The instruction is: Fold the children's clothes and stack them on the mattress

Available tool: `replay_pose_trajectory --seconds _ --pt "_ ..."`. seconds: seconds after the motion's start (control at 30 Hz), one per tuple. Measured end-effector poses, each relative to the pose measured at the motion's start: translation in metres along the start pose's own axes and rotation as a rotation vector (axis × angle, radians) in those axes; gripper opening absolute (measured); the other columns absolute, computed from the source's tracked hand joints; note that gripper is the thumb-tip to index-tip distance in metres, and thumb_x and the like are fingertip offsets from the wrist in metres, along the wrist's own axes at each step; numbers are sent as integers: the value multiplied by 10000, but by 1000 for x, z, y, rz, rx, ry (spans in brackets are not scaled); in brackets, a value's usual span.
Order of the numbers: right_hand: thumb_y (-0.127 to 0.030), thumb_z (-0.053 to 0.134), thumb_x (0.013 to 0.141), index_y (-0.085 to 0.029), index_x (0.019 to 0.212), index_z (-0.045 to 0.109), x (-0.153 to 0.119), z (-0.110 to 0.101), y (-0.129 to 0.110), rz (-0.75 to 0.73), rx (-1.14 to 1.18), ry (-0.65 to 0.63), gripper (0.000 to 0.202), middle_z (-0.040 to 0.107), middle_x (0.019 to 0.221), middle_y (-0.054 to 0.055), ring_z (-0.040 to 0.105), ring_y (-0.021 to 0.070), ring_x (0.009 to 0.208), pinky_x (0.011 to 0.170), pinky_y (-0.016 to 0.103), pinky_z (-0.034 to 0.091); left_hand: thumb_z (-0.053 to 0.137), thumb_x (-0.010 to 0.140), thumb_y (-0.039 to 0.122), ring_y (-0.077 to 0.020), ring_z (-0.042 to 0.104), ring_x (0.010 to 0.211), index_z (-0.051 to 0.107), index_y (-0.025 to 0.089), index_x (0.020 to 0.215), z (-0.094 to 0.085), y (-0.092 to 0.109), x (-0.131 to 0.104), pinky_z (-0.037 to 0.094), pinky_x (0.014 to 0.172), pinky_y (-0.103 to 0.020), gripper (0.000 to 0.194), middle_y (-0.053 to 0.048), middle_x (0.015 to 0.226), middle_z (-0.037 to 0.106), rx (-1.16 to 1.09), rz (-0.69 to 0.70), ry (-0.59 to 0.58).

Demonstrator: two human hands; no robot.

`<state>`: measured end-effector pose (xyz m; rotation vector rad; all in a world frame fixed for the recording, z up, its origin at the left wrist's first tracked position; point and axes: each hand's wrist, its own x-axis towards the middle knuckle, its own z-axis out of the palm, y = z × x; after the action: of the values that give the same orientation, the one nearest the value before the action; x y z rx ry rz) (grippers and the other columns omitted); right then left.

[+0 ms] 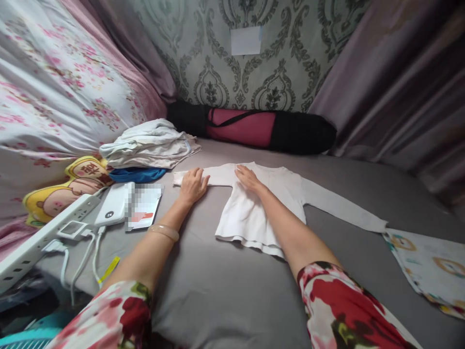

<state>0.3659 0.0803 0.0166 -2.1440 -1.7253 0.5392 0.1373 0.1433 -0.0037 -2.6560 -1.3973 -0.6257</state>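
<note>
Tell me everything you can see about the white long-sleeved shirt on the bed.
The white shirt looks like soft, plain fabric, lightly creased. It lies spread out on the grey sheet, its neckline toward the wall and its hem toward the person. Both sleeves stretch outward; the right-side one reaches the corner of a printed cloth. The left hand rests on the other sleeve, the right hand on the upper body near the shoulder.

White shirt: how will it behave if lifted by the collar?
Likely floppy: the white shirt lies flat with soft creases, so its body would probably sag. Probably light, as the fabric looks thin. The long sleeves, spread out on the grey sheet, would probably dangle.
</note>
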Motion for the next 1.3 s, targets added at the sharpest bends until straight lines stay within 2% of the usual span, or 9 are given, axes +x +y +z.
replay_pose_trajectory --seconds 0.17,0.33,0.47,0.53,0.63,0.77,0.9,1.1,1.3 --pt "-282 422 932 -82 1473 361 -58 -25 30 -68 -11 -5 580 302 1561 115 257 166 1441 1162 267 194 343 954 370 -312 513 1127 619 149 1078 -12 13 -11 356 965 -435 374 -168 1160 600 53 2 -3" --pt "-224 485 885 -164 1319 574 -142 -48 68 -110 151 -51 447 567 1379 71 515 196 1273 1092 315 357 419 892 405 -262 598 934 655 191 820 -29 47 -26 400 800 -349 326 -103 935 677 -54 -105 -253" --pt "-241 463 908 -141 1126 663 -193 -68 97 91 459 160 313 711 1116 94 676 186 983 863 297 523 411 844 515 -205 582 704 622 194 665 -38 63 -43 359 631 -281 423 -51 668 632 -202 -134 -481" --pt "-246 453 919 -126 1018 672 -213 -72 110 236 522 234 268 734 960 103 692 159 795 684 247 539 420 813 523 -198 555 673 599 192 595 -39 65 -51 348 616 -278 435 -53 626 600 -218 -95 -475" --pt "-255 477 910 -131 857 655 -238 -69 120 392 515 193 223 713 773 77 632 117 581 499 187 455 450 771 519 -194 526 658 565 190 510 -44 67 -62 347 617 -278 435 -61 590 562 -242 -19 -431" --pt "-340 497 888 -159 668 604 -261 -60 115 406 260 75 305 632 580 30 548 111 487 465 203 349 495 746 548 -177 499 610 536 185 478 -58 77 -72 325 574 -263 452 -33 503 478 -320 31 -504" --pt "-434 517 858 -189 628 604 -272 -55 96 380 -37 73 347 649 622 30 573 143 598 526 240 297 533 704 584 -174 488 613 517 187 480 -68 85 -78 319 560 -257 456 -24 517 467 -367 13 -558" --pt "-442 537 849 -229 713 615 -278 -48 72 452 -111 68 265 681 734 22 591 167 680 568 251 275 557 671 641 -145 445 594 520 178 566 -68 85 -84 307 537 -246 476 -2 601 487 -462 -82 -627" --pt "-322 502 860 -217 693 558 -281 -50 67 367 -14 103 205 659 720 2 567 137 656 578 241 293 567 671 667 -136 463 563 489 193 713 -72 82 -85 329 507 -232 482 38 584 472 -656 -243 -625"
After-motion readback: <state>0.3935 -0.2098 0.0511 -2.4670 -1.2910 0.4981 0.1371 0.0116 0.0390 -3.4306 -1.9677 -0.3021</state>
